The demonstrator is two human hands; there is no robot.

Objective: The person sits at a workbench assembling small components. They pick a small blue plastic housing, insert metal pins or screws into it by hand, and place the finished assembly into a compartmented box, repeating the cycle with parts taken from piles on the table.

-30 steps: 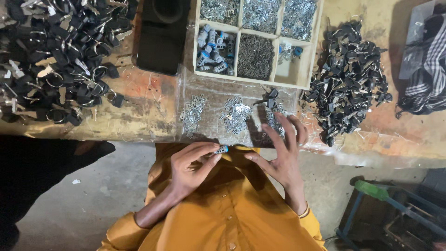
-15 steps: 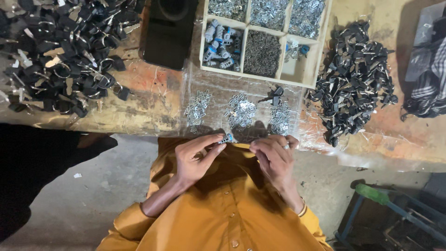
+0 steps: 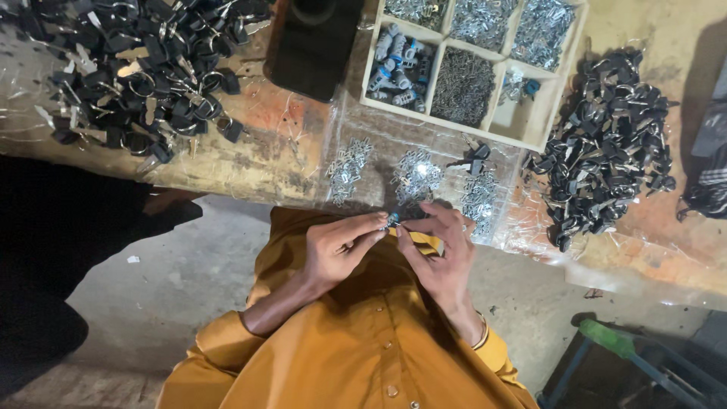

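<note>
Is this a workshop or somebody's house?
Probably a small workshop for keys or locks. The worn wooden workbench holds heaps of black-headed keys and a divided wooden tray of small metal parts.

Dim, warm light falls mostly on the bench (image 3: 250,144), brightest right of the tray (image 3: 500,132), where the plastic sheet (image 3: 606,265) gives small glints. Left of the tray the keys (image 3: 129,68) lie in duller light, and below them a black shadow swallows all detail. The hands (image 3: 394,246) are sharp enough, with fine parts grainy and soft
</note>
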